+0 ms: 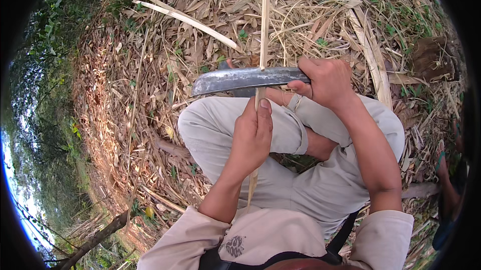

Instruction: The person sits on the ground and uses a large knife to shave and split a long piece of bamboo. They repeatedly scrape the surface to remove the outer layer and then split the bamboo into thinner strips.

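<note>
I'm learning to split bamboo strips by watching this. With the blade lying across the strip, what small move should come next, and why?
Probably a short push of the big knife away from the body along the bamboo strip. The right hand grips its handle, the blade lies crosswise on the strip, and the left hand pinches the strip just below it, thumb close to the edge, so a small, controlled stroke seems safest.

Dull grey metal blade; pale, dry, fibrous bamboo strip.

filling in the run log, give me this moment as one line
left hand: grips bamboo strip | right hand: holds knife, blade laid across strip | person seated, knees bent | ground: dry leaves
</note>
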A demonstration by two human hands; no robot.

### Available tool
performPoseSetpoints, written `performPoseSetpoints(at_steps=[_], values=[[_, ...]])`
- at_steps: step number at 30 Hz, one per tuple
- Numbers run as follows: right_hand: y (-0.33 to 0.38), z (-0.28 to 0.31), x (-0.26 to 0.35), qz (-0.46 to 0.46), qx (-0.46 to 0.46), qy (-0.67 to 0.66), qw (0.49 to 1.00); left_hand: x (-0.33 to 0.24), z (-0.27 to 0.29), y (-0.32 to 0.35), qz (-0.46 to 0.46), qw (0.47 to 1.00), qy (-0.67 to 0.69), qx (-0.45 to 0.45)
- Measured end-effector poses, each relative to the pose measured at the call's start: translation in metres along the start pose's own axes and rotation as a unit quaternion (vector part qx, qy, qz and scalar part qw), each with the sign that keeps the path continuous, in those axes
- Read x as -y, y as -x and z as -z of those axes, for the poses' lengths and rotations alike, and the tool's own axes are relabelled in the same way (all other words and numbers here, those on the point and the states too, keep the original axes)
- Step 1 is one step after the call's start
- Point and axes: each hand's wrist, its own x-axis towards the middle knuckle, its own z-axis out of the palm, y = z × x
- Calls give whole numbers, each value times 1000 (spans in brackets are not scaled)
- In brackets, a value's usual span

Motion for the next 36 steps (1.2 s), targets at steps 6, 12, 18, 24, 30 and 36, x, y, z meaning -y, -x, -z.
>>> performPoseSetpoints(at_steps=[6, 12, 18, 24, 30, 36], values=[[-8, -2, 43, 12, 8, -54, 998, 8, 9, -13, -21, 999, -46, -4], [-3, -4, 43, -4, 9, -73, 997, 27, -4, -14, -118, 984, -124, -43], [1, -8, 34, 0, -9, -64, 998, 8, -10, -9, -131, 950, -279, -52], [3, -15, 10, -52, 80, -22, 995, 2, -4, -5, -14, 967, -244, -65], [5, -21, 44, -16, 52, -87, 995, 19, 1, -5, -84, 961, -252, -83], [6, -14, 44, -17, 68, -108, 992, 6, -8, 2, -79, 944, -303, -102]])
